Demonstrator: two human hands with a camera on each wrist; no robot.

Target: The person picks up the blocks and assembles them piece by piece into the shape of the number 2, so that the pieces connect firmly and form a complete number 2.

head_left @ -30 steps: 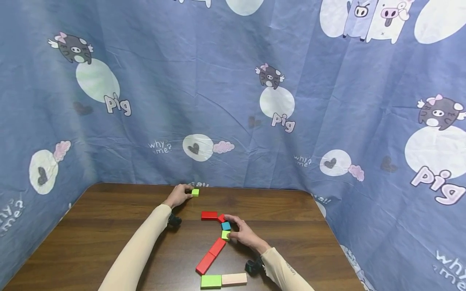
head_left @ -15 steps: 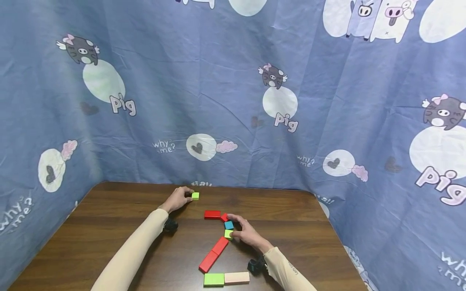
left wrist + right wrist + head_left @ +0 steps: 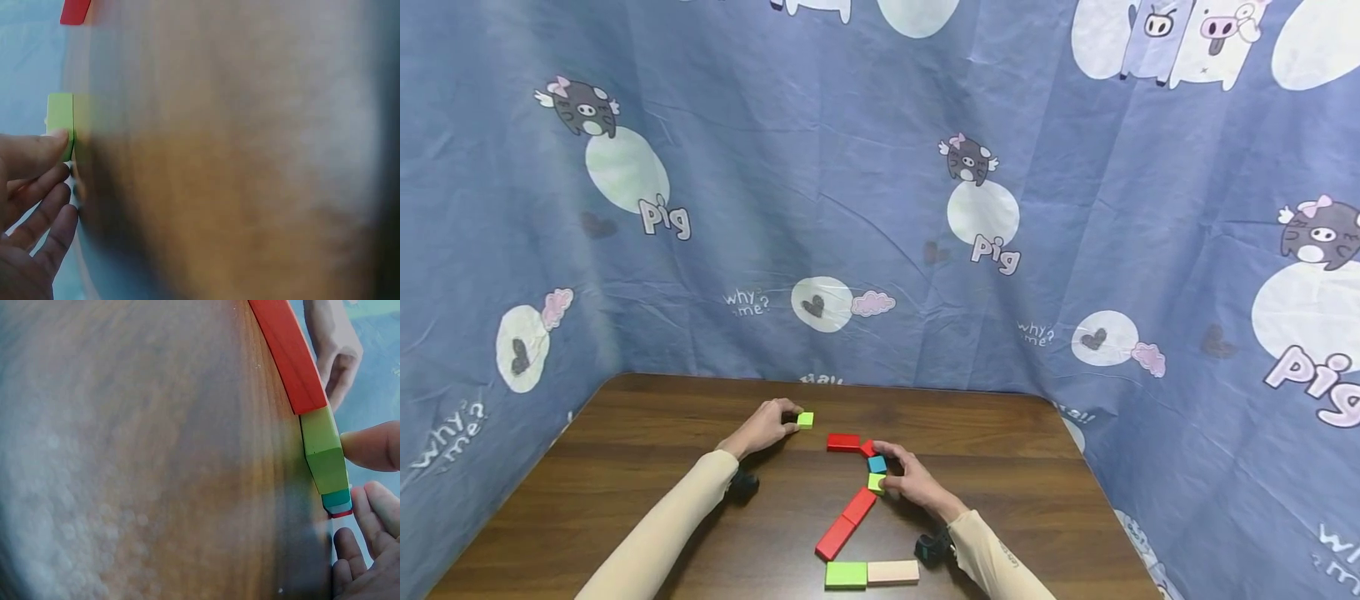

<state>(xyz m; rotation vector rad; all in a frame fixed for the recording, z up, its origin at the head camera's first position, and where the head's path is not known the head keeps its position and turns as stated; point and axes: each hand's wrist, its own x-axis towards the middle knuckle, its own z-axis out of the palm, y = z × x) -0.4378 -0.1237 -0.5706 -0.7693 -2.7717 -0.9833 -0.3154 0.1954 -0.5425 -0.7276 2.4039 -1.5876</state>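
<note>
My left hand point(image 3: 763, 427) pinches a small lime-green block point(image 3: 805, 420) at the far side of the table. In the left wrist view the thumb point(image 3: 44, 150) lies on this block's face, the other fingers below it. My right hand point(image 3: 917, 481) reaches along the outer side of a curve of small blocks. Its thumb touches a yellow-green block point(image 3: 325, 447), and its forefinger extends to a small red block point(image 3: 867, 448). Between these two sits a blue block point(image 3: 877, 464). A long red block point(image 3: 843, 442) adjoins the curve at its far end.
From the curve's near end, two long red blocks point(image 3: 846, 524) run diagonally toward the front left. Below them, a green block point(image 3: 846, 575) and a pale wooden block point(image 3: 892, 572) lie end to end. The brown table point(image 3: 625, 467) meets a blue printed curtain point(image 3: 865, 208) behind.
My left hand has drawn the lime-green block nearer along the table, toward the long red block. The right hand keeps its place at the curve. The head view has shifted slightly.
</note>
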